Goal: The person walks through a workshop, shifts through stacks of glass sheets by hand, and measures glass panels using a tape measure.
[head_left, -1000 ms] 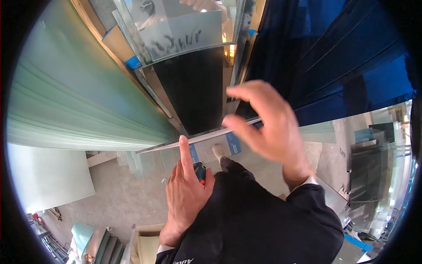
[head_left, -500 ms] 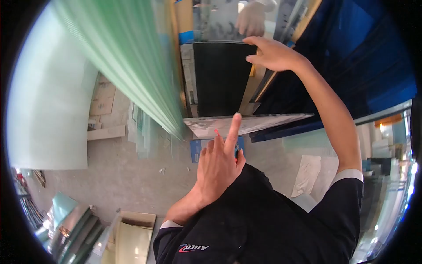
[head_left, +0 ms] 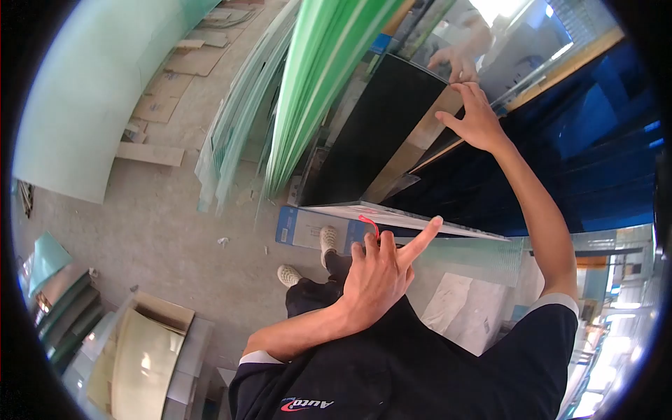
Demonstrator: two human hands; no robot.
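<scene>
My right hand (head_left: 477,120) reaches to the upper edge of an upright dark glass panel (head_left: 381,133). Its fingertips meet or nearly meet that edge, with the thumb spread apart and nothing held. A reflection of the hand shows in the shiny sheet (head_left: 427,35) behind. Closer to my body, my left hand (head_left: 378,280) has its index finger stretched out and the other fingers curled. A red cord (head_left: 369,222) loops out by the curled fingers; what they hold is hidden. Under this hand's fingertip runs a pale sheet edge (head_left: 441,222).
Green-edged glass sheets (head_left: 315,91) stand left of the dark panel, with dark blue sheets (head_left: 581,147) on the right. A blue-and-white box (head_left: 301,227) lies on the floor by my shoes (head_left: 288,275). A large pale sheet (head_left: 91,98) and cardboard pieces (head_left: 164,98) are farther left.
The view has turned, and the glass stacks now lean rightward in it. My shoes have come into sight. My left hand appears farther right and lower; my right hand stays by the glass edge.
</scene>
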